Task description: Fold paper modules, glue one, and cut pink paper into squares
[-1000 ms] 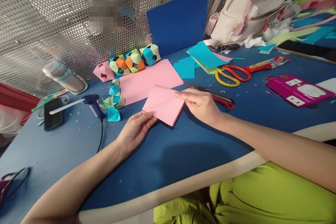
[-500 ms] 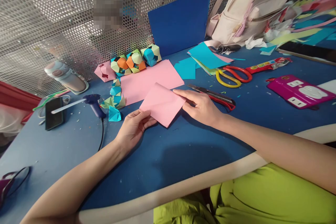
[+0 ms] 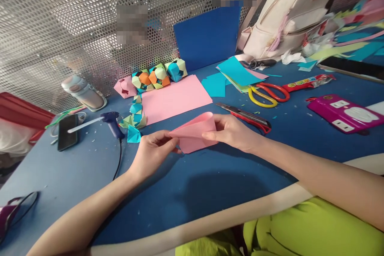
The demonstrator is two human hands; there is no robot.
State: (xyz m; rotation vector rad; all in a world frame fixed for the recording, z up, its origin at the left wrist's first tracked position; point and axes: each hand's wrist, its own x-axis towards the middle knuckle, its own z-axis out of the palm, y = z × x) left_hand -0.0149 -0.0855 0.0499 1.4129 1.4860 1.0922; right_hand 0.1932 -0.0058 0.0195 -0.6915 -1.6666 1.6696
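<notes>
A small sheet of pink paper [image 3: 195, 138] is bent over on itself, its upper part curled into a rounded loop at the right. My left hand [image 3: 154, 148] pinches its left corner between thumb and fingers. On the right side, my right hand [image 3: 231, 130] grips the curled end, thumb in front and fingers behind. Beyond the hands lies a larger pink sheet [image 3: 177, 98] flat on the blue table [image 3: 168, 196]. A box cutter [image 3: 246, 117] with a red handle rests just past my right hand. Left of the large sheet are folded paper pieces [image 3: 134, 134].
Folded paper balls [image 3: 159, 77] line the mesh panel [image 3: 90, 20]. A hot glue gun [image 3: 112, 124], a phone [image 3: 67, 132] and a bottle [image 3: 84, 92] are at left. Scissors [image 3: 267, 95], blue paper [image 3: 235, 72], a purple power strip [image 3: 342, 113] and a backpack [image 3: 288, 12] are at right.
The small pink paper was nearly flat with a corner pointing down; now it is bent over into a loop. My right hand has moved from its edge to grip the curled end.
</notes>
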